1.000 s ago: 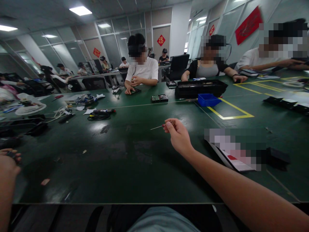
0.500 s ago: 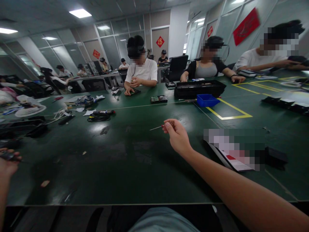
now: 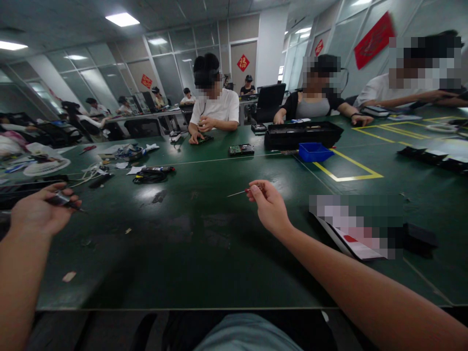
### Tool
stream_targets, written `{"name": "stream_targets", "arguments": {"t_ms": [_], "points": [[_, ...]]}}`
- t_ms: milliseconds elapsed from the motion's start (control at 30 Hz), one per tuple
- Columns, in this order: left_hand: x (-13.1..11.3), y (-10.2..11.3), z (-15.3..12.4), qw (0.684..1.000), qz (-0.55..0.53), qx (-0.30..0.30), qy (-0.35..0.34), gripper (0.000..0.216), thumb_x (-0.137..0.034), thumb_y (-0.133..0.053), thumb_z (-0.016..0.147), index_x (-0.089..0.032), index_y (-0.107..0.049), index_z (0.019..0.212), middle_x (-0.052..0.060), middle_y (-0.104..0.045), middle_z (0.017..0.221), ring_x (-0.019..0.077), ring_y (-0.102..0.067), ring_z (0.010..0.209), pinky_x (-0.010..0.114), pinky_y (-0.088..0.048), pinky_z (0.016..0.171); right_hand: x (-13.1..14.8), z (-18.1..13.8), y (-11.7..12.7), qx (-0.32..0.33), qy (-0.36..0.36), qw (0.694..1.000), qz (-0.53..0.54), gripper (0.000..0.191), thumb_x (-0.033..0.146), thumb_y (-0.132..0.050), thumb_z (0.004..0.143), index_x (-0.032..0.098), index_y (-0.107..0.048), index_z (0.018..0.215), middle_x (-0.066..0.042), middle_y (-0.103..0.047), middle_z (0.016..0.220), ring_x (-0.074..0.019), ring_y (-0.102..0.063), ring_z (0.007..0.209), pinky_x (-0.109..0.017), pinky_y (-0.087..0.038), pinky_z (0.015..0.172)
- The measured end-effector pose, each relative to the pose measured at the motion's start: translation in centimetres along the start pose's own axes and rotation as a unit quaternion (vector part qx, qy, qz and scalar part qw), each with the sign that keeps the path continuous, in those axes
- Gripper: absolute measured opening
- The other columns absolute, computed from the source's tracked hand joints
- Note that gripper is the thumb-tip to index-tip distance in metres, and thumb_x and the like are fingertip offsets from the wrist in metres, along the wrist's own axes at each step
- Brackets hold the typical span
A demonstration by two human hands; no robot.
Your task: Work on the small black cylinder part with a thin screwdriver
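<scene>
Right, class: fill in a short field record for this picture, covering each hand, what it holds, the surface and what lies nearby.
Right hand: right hand raised over the table, pinching a thin screwdriver whose tip points left
Left hand: left hand at the left edge, closed on a small dark tool
Surface: dark green table
Near the right hand: blue bin, black tray, circuit board
Near the left hand: black cables
Others: people seated at the far side

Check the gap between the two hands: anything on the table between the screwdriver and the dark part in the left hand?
Nothing sizeable. The right hand holds a thin screwdriver, tip pointing left. The left hand grips a small dark part. Between them lies bare green table with only a few small scraps below that line.
</scene>
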State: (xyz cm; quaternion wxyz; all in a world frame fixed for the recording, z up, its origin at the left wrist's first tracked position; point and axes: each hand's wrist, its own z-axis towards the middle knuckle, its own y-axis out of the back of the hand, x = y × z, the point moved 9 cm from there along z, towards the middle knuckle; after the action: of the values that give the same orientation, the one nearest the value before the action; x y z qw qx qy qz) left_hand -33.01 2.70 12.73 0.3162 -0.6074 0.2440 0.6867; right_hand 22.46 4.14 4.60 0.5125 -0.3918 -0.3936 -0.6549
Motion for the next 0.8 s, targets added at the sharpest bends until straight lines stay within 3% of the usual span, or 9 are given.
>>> {"name": "stream_targets", "arguments": {"t_ms": [233,467,633,800], "points": [[0.0,-13.1,-7.8,0.976,-0.117,0.176,0.055,0.019,-0.003,-0.045,0.074,-0.013,-0.057,0.085,0.003,-0.052,0.067,0.0152,-0.05,0.065,0.028,-0.045,0.065,-0.4,0.2,0.1,-0.012,0.004,1.0,0.015,0.022,0.042,-0.054,0.096,0.023,-0.062,0.102,-0.005,-0.068,0.091,-0.0207,-0.065,0.085,-0.039,-0.053,0.079],[1.6,-24.6,-17.7,0.918,-0.131,0.367,0.069,0.036,-0.005,-0.046,0.063,-0.015,-0.059,0.095,0.003,-0.055,0.073,0.0164,-0.053,0.067,0.027,-0.045,0.065,-0.8,0.0,-0.7,0.034,-0.018,0.998,-0.042,0.023,0.041,-0.052,0.096,0.023,-0.061,0.109,-0.006,-0.07,0.098,-0.022,-0.067,0.091,-0.039,-0.051,0.081],[2.6,-29.1,-23.5,0.879,-0.119,0.462,0.001,0.031,-0.015,-0.043,0.073,-0.015,-0.059,0.1,0.004,-0.057,0.082,0.018,-0.055,0.076,0.032,-0.046,0.077,0.1,-0.1,-1.2,0.059,0.004,0.99,-0.126,0.024,0.043,-0.053,0.096,0.022,-0.065,0.09,-0.002,-0.07,0.079,-0.019,-0.064,0.072,-0.033,-0.046,0.067],[5.7,-30.7,-26.0,0.865,0.065,0.488,-0.101,0.041,-0.011,-0.055,0.074,-0.02,-0.052,0.114,0.006,-0.06,0.109,0.0205,-0.058,0.098,0.036,-0.047,0.092,1.4,-0.5,-1.5,0.074,0.03,0.983,-0.164,0.034,0.049,-0.06,0.092,0.022,-0.059,0.07,0.002,-0.061,0.06,-0.0155,-0.055,0.057,-0.03,-0.039,0.057]]}}
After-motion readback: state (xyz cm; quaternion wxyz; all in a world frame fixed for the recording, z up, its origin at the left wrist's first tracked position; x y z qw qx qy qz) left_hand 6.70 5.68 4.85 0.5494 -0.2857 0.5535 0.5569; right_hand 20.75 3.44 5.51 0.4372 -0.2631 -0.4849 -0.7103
